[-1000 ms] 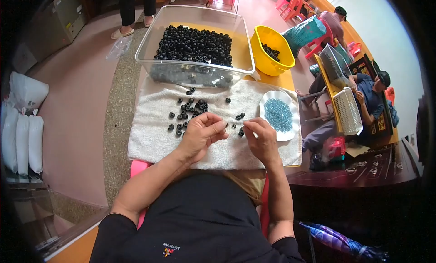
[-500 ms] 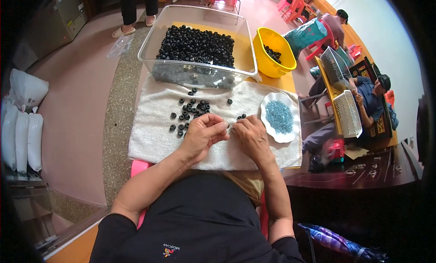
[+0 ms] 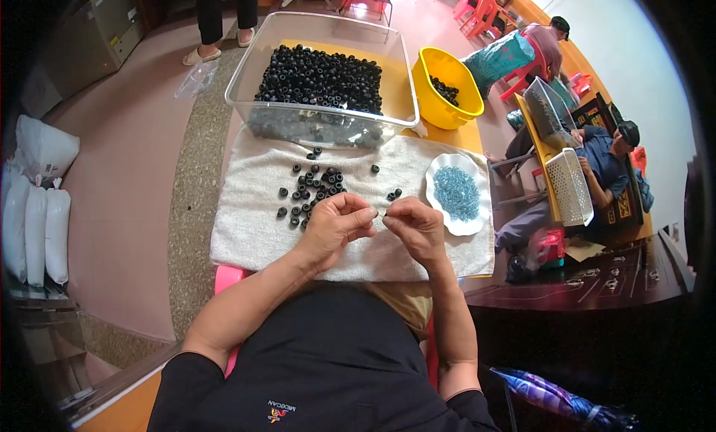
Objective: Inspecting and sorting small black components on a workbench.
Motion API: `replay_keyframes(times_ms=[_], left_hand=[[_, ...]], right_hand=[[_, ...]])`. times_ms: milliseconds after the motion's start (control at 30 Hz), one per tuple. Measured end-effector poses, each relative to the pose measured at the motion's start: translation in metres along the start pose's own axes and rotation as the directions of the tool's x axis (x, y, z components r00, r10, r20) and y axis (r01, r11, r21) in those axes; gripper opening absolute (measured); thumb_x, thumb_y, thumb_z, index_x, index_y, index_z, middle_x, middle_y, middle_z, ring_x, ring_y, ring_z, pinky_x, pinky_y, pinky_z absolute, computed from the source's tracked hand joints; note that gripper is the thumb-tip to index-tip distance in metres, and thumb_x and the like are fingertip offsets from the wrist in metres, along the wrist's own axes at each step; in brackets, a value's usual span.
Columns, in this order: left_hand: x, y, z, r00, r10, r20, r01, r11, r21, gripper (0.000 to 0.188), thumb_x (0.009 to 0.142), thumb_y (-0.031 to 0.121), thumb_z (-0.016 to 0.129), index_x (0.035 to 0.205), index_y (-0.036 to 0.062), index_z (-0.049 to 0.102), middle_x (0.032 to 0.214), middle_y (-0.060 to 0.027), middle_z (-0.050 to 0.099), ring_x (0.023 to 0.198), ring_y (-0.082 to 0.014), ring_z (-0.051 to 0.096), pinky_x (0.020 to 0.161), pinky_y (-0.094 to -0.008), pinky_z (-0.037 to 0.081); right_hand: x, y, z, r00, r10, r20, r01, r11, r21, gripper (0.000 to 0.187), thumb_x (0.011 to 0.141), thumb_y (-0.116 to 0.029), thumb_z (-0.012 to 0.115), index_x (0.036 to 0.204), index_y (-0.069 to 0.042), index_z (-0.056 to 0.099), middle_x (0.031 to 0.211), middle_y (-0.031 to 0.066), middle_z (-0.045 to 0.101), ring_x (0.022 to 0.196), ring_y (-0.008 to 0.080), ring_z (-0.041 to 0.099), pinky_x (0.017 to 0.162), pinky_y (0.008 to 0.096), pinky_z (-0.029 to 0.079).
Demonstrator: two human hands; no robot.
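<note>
My left hand is closed in a pinch, a small black bead-like piece showing at its fingertips. Just right of it, my right hand also pinches; a tiny dark bit shows at its fingertips, too small to name. The two hands' fingertips are nearly touching above a white towel. Small round black pieces with holes lie scattered beyond my left hand. A few more black pieces lie beyond my right hand. At right, a white scalloped dish holds tiny blue translucent pieces.
A clear plastic bin full of black pieces stands at the towel's far side. Beside it is a yellow tub holding more. At right, a person sits by a white basket. White sacks stand at far left.
My right hand has lifted off the towel near the few black pieces and come to a pinch facing my left fingertips. My left hand has hardly moved.
</note>
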State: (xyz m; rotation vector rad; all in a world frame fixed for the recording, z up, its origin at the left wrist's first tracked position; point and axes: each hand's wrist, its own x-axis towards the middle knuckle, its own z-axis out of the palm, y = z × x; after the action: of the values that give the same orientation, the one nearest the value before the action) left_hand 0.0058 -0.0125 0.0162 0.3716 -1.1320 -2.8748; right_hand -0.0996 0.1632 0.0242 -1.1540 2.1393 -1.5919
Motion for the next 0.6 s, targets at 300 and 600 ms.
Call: replay_keyframes(times_ms=[300, 600], left_hand=[[0.0, -0.006, -0.002, 0.995, -0.077, 0.06, 0.076, 0.997, 0.023, 0.015, 0.09, 0.009, 0.068, 0.104, 0.0027, 0.063, 0.093, -0.0048, 0.066, 0.083, -0.0128, 0.065, 0.075, -0.0282, 0.058], [-0.005, -0.004, 0.002, 0.943, -0.211, 0.256, 0.192, 0.977, 0.097, 0.028, 0.093, 0.01, 0.065, 0.119, 0.0021, 0.061, 0.1, -0.0014, 0.064, 0.087, -0.0101, 0.064, 0.08, -0.0278, 0.057]], right_hand=[[-0.002, -0.018, 0.008, 0.977, 0.205, -0.053, -0.177, 0.929, 0.324, 0.017, 0.089, 0.003, 0.065, 0.106, 0.002, 0.067, 0.102, 0.0073, 0.061, 0.087, 0.0119, 0.061, 0.076, 0.0231, 0.05], [-0.008, -0.01, 0.016, 0.995, 0.083, -0.062, -0.065, 0.965, 0.254, 0.013, 0.092, 0.002, 0.062, 0.105, 0.001, 0.065, 0.104, 0.0061, 0.059, 0.098, 0.0123, 0.058, 0.084, 0.025, 0.049]])
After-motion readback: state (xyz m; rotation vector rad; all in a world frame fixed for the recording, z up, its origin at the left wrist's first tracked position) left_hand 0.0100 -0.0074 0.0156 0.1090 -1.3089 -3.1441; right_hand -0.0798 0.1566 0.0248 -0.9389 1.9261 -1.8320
